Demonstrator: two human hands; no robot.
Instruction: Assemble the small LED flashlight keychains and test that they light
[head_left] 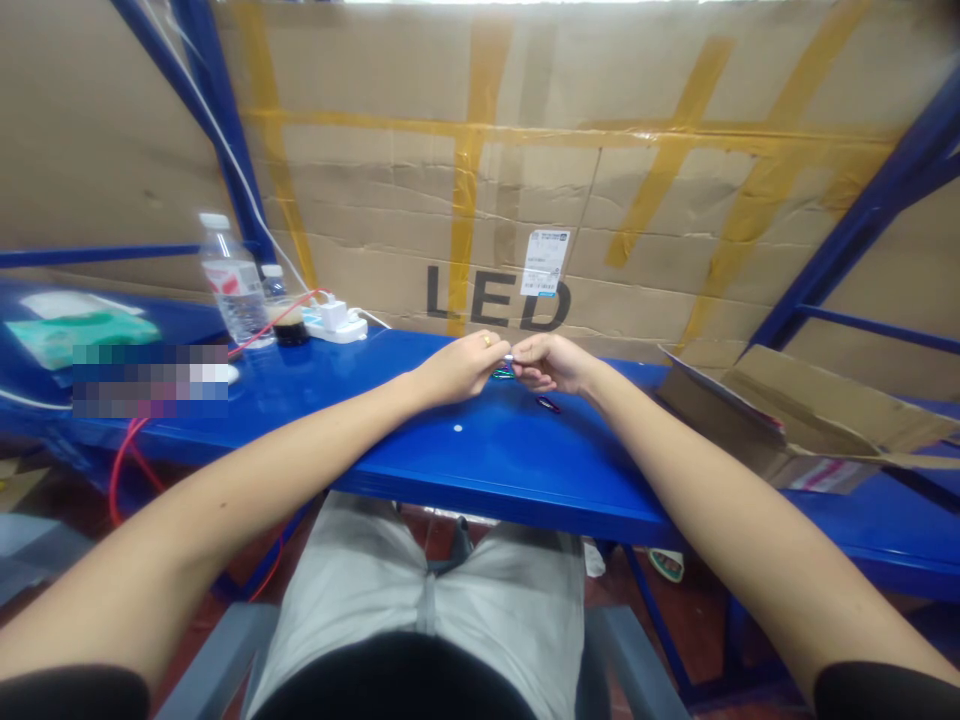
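Observation:
Both my arms reach out over the blue table. My left hand and my right hand meet at the far side of the table, fingers pinched together on a very small part with a white tip between them. A greenish bit shows just below the fingers. A small dark piece lies on the table under my right hand. A tiny white dot lies nearer to me.
An open cardboard box lies at the right. A water bottle, a dark cup, a white power strip with red cable and green packets stand at the left. A taped cardboard wall marked LED backs the table.

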